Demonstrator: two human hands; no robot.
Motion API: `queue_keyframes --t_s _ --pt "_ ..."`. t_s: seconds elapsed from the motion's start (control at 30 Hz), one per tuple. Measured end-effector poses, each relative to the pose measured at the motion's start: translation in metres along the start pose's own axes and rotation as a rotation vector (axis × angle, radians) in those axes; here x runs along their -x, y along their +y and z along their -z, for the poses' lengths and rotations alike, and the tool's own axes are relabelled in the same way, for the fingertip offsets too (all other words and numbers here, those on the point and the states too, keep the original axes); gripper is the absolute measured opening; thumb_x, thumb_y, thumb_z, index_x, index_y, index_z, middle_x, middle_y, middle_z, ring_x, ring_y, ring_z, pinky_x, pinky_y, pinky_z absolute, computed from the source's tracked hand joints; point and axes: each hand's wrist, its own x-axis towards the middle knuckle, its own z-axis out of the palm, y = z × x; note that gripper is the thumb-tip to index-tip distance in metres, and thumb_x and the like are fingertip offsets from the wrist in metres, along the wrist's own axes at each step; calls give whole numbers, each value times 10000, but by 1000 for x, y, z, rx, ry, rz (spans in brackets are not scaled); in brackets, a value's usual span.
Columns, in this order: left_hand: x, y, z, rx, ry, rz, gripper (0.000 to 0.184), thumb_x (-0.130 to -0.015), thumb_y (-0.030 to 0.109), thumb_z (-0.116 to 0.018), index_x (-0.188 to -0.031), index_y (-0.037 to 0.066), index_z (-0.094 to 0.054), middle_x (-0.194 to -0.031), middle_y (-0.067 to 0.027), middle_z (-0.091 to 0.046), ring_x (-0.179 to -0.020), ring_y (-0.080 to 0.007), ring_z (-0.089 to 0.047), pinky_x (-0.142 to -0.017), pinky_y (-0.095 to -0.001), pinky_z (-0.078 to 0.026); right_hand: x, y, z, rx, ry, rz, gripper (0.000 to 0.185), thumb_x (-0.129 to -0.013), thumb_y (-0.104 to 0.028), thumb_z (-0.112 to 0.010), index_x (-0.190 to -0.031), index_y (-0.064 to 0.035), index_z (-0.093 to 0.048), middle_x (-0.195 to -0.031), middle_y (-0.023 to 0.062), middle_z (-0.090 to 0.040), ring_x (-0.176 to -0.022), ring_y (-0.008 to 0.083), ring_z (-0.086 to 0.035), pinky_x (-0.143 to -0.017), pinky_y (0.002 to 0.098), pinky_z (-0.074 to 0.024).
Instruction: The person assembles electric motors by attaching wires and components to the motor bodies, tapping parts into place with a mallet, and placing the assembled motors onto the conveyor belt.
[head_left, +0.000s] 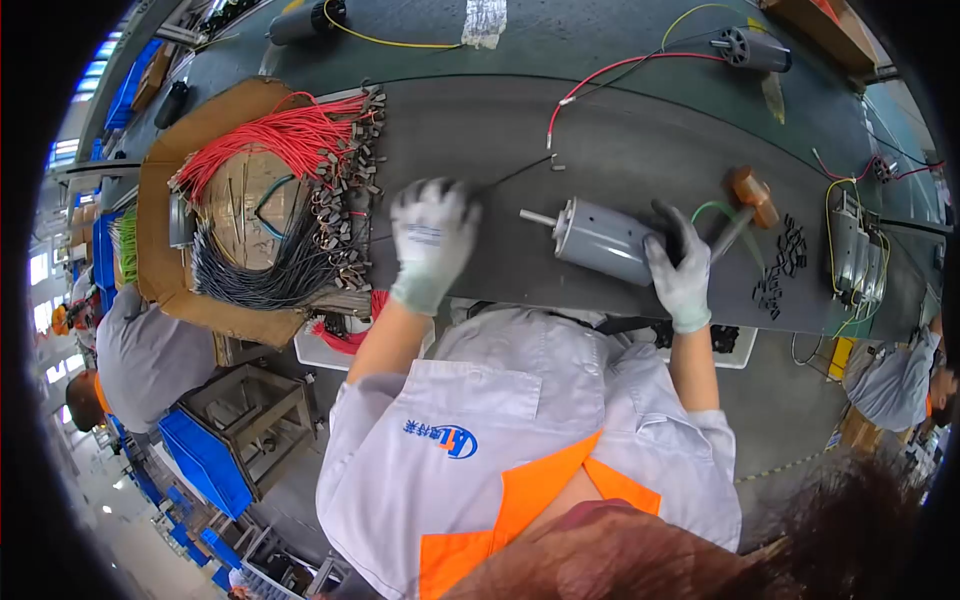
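Note:
My left hand (pixel 435 238), in a white glove with dark fingertips, is slightly blurred over the dark work mat, its fingers bent. A thin black wire (pixel 522 173) runs from its fingers toward small terminals (pixel 557 163), and a thin dark line shows on the hand's other side. My right hand (pixel 682 265), gloved alike, is closed around the right end of a grey cylindrical motor (pixel 605 240). The motor lies on its side, its shaft pointing left. Beside that hand lies a hammer (pixel 752 197) with a brownish head; a green wire loop (pixel 712 207) shows near it.
A cardboard tray (pixel 160 225) on the left holds bundles of red wires (pixel 275 140) and black wires (pixel 250 275). Small black parts (pixel 785 258) lie scattered at right. More motors (pixel 752 50) stand farther back and right. Other people (pixel 150 345) work at both sides.

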Motion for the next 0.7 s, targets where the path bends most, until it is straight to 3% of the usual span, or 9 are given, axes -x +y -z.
queue_keyframes --t_s 0.2,0.3,0.4,0.43,0.47,0.53,0.57,0.67,0.7 --pt "31 -46 -29 -27 -60 71 285 -928 241 -695 -1113 24 -688 -1136 -170 -680 -1062 -370 -636 -935 -499 -487 -22 -8 -12 18 -152 -9 590 -877 -147 -748 -1406 24 -553 -1280 234 -678 -1132 333 -690 -1020 394 -509" --pt "20 -48 -44 240 173 328 207 -951 171 -653 -1077 9 -676 -1058 -180 -685 -967 -380 -651 -883 -501 -485 -36 -20 -32 -106 -56 -87 675 -870 -163 -760 -1467 8 -497 -1286 225 -669 -1124 338 -685 -1058 416 -483" --pt "-2 -19 -10 481 148 313 213 -945 171 -654 -1069 -2 -666 -1021 -185 -673 -931 -383 -652 -870 -525 -476 -31 4 -55 273 501 90 675 -852 -166 -784 -1448 -28 -499 -1230 221 -663 -1114 316 -680 -1110 433 -435" --pt "-7 -7 -2 597 133 307 217 -942 171 -655 -1065 -7 -661 -1002 -188 -666 -913 -384 -652 -864 -537 -472 -30 2 -51 281 511 88 675 -852 -166 -784 -1448 -28 -499 -1230 221 -663 -1114 316 -680 -1110 433 -435" --pt "-8 8 0 603 134 295 217 -942 171 -655 -1065 -7 -661 -1002 -188 -666 -913 -384 -652 -864 -537 -472 -32 -10 -42 300 527 332 620 -837 -159 -794 -1387 -35 -534 -1184 204 -670 -1110 312 -679 -1118 438 -427" --pt "-11 47 -1 470 324 -167 170 -934 156 -650 -1013 6 -664 -957 -170 -679 -891 -383 -653 -819 -531 -481 -39 -33 -21 335 534 821 511 -808 -145 -813 -1265 -49 -606 -1090 172 -685 -1100 304 -676 -1133 449 -412" --pt "-18 67 3 477 317 -177 170 -934 156 -650 -1013 6 -664 -957 -170 -679 -891 -383 -653 -819 -531 -481 -42 -39 -11 344 539 812 511 -808 -145 -813 -1265 -49 -606 -1090 172 -685 -1100 304 -676 -1133 449 -412" --pt "-30 103 5 724 99 -427 121 -921 139 -654 -981 35 -673 -948 -148 -694 -887 -372 -652 -823 -514 -472 -35 -46 17 476 -51 682 377 -768 -119 -819 -1096 -67 -641 -994 127 -687 -1048 314 -669 -1060 461 -464" --pt "-32 105 -7 736 109 -438 109 -918 137 -654 -976 46 -675 -942 -143 -690 -880 -367 -649 -836 -502 -464 -30 -40 23 487 -48 662 377 -768 -119 -819 -1096 -67 -641 -994 127 -687 -1048 314 -669 -1060 461 -464"
